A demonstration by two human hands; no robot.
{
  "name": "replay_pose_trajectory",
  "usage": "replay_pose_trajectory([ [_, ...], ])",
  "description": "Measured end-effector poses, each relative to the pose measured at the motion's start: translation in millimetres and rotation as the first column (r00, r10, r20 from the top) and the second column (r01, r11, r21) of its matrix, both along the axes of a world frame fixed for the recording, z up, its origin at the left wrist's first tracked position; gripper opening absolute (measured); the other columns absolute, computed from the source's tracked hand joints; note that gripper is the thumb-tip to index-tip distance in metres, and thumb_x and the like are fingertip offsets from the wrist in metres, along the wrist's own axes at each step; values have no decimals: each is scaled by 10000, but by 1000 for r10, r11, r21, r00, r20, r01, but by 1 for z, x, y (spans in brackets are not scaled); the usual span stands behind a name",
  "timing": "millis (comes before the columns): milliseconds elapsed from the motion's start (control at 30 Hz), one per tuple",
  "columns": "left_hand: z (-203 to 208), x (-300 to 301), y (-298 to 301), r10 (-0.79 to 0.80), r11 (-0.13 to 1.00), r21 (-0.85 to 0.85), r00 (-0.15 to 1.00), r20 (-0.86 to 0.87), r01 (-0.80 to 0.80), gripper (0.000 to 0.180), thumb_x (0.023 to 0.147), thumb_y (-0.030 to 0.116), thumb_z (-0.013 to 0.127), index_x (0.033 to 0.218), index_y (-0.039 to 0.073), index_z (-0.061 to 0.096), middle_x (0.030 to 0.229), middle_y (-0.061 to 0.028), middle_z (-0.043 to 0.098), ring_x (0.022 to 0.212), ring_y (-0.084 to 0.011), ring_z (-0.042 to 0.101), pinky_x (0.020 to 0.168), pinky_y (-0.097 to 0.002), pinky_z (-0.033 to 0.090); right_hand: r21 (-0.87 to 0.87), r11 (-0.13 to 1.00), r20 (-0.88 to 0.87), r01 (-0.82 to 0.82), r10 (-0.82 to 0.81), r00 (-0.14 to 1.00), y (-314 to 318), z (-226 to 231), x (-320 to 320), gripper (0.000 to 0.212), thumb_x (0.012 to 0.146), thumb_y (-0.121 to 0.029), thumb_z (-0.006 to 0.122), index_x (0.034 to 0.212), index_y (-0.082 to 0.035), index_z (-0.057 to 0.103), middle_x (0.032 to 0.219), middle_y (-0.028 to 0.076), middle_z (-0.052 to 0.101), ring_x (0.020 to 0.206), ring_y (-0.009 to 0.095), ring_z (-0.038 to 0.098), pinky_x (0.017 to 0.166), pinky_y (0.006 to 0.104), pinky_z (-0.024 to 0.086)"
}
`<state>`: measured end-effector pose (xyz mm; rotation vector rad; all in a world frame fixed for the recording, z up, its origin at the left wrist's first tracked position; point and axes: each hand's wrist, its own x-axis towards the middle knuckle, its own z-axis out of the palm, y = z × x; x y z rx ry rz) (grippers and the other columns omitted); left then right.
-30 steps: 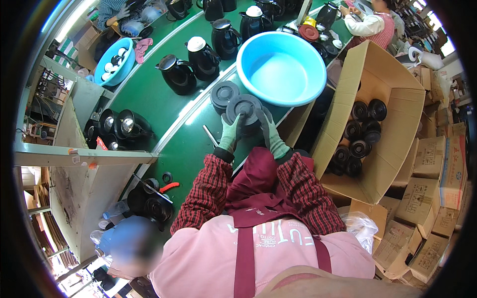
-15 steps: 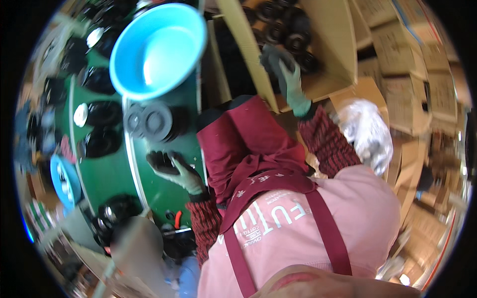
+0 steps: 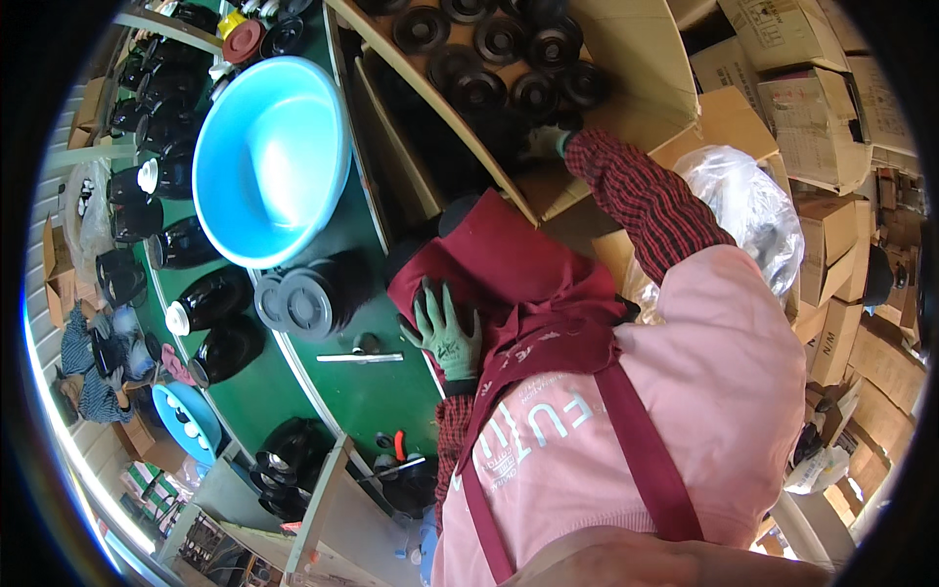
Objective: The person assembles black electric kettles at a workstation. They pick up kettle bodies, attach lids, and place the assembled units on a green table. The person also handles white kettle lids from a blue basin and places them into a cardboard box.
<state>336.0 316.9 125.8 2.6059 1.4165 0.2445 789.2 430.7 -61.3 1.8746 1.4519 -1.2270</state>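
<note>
My left hand, in a green glove, lies over the dark red apron on my lap. Its fingers are spread and hold nothing. My right hand reaches down into a big cardboard box at the far side. Black round lid-like discs sit in that box, several of them, just beyond the hand. The right fingers are hidden in the dark there, so I cannot tell what they touch. Dark grey round lids stand stacked on the green table, left of my lap.
A large blue basin stands on the green table. Black jar-like vessels lie farther left. A metal strip rests near the lids. Clear plastic and stacked cartons are on the right. Another person is at far left.
My right hand has gone from above the box's near part down inside among the discs. My left hand has moved from over the table onto my lap. The view has shifted.
</note>
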Motion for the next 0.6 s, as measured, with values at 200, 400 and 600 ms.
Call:
replay_pose_trajectory([
  [200,-12,6,12,0,998,69,990,139,-10,613,780,341,778,1362,214,632,1539,-74,490,1385,-316,428,1186,-613,246,107,959,121,-264,251,960,-27,55,-13,878,924,-745,474,1589,-182,363,1614,147,376,1468,410,346,1178,571,293],
  [400,-6,11,14,3,997,71,994,105,-10,606,766,310,780,1343,199,630,1515,-101,503,1375,-324,429,1191,-583,249,295,949,-218,112,-47,975,22,63,14,786,953,-608,557,1545,-115,401,1567,198,412,1425,406,405,1158,502,345],
  [600,-4,14,15,13,996,89,997,75,-20,615,738,327,800,1320,205,643,1503,-89,504,1379,-332,408,1182,-573,275,508,859,31,55,-83,996,49,3,30,739,943,-527,611,1569,-218,368,1576,260,350,1415,501,373,1163,572,322],
])
